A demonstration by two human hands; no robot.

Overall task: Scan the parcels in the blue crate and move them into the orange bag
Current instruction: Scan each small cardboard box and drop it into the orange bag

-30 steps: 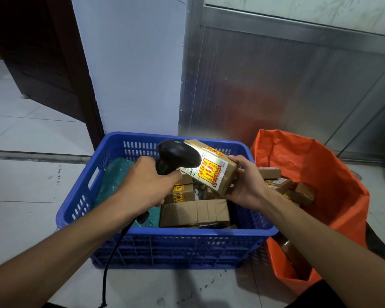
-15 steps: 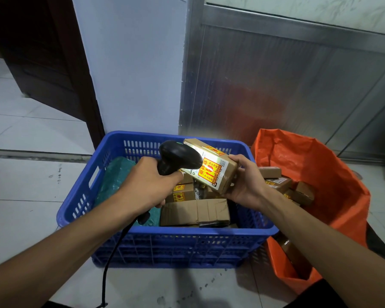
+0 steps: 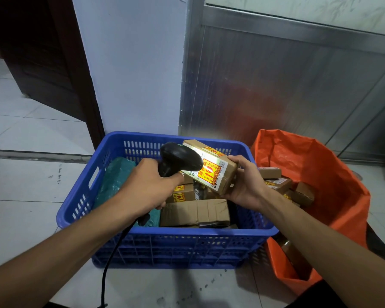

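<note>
I take the blue crate (image 3: 165, 236) as my landmark and read across from its left side. Inside its left half lies a green wrapped parcel (image 3: 116, 181), partly hidden by my left arm. Above the crate's middle, my left hand (image 3: 147, 187) grips the handle of the black scanner (image 3: 179, 158), fingers curled tight round it, and the scanner's cable (image 3: 111, 254) drops over the crate's front wall to the floor. The scanner head sits just beside the held parcel (image 3: 211, 167), casting bright light across its label; compared with 0.5 s ago, both have hardly moved and the glare still falls on the same face. My right hand (image 3: 245, 185) clamps that parcel from below and from its right end, tilted, above the crate's right half. Under it, inside the crate, I see a taped cardboard box (image 3: 196, 213) and smaller boxes with yellow stickers (image 3: 179, 195). Touching the crate's right wall stands the orange bag (image 3: 333, 178), open, with several brown parcels (image 3: 276, 183) already lying in it, unchanged from the earlier frames.
</note>
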